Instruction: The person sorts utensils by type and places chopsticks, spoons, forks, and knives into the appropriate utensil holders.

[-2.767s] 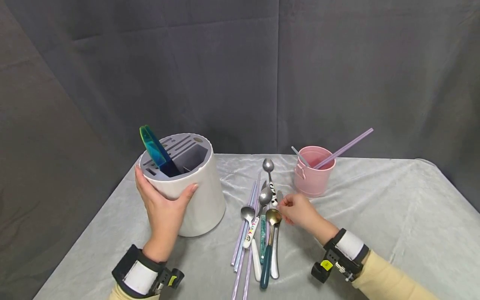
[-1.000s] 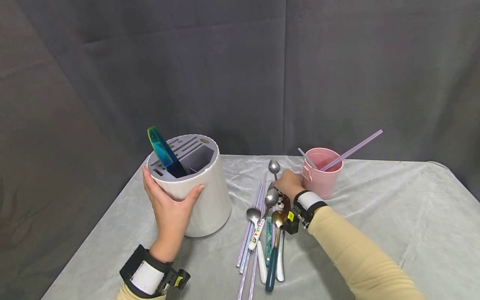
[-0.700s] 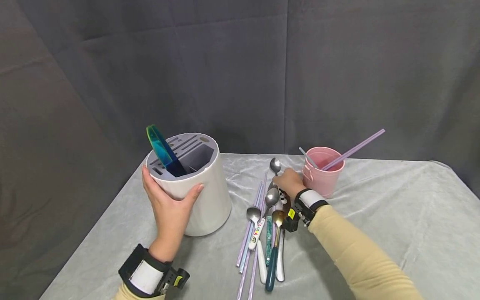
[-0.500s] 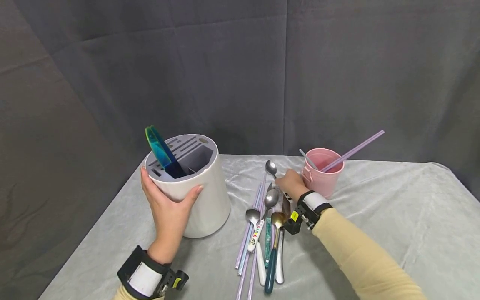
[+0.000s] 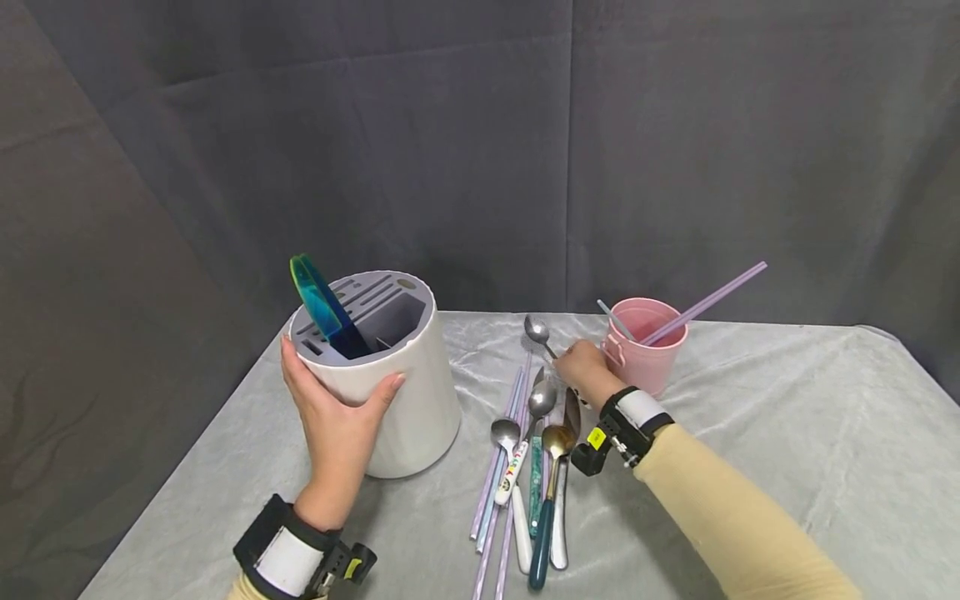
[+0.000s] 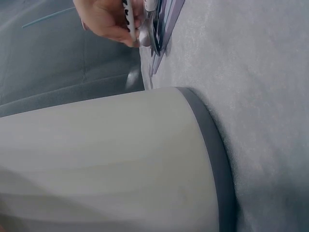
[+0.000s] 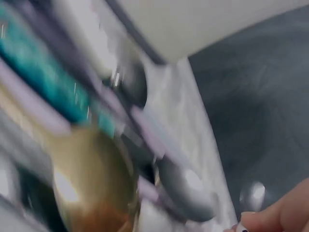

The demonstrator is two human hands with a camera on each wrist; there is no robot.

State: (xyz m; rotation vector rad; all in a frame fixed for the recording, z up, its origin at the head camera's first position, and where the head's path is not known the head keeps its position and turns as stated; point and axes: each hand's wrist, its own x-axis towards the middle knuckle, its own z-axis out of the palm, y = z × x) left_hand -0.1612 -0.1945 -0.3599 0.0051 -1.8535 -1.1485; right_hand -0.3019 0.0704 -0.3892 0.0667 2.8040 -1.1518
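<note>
My left hand point(image 5: 333, 425) rests against the near left side of a white cylindrical utensil holder point(image 5: 412, 408), thumb and fingers spread straight below its rim. Blue-green tongs point(image 5: 322, 304) lean out of its grey slotted lid. At the far end of the cutlery pile, my right hand point(image 5: 588, 371) pinches a spoon point(image 5: 536, 329) by its handle, the steel bowl pointing away to the left. The spoon's black-and-white patterned handle point(image 6: 128, 14) shows beside the fingers in the left wrist view; in the right wrist view its bowl point(image 7: 252, 195) appears past the fingertips.
Several spoons, knives and lilac chopsticks point(image 5: 491, 508) lie heaped between my hands, among them a gold spoon point(image 5: 557, 440) with a dark teal handle. Right behind my right hand stands a pink bucket point(image 5: 652, 367) with purple chopsticks point(image 5: 708, 300) and a thin pale stick.
My right hand has reached from the pile's right side to the patterned-handled spoon and taken hold of it. The spoon's bowl has since swung left. My left hand stays at the holder.
</note>
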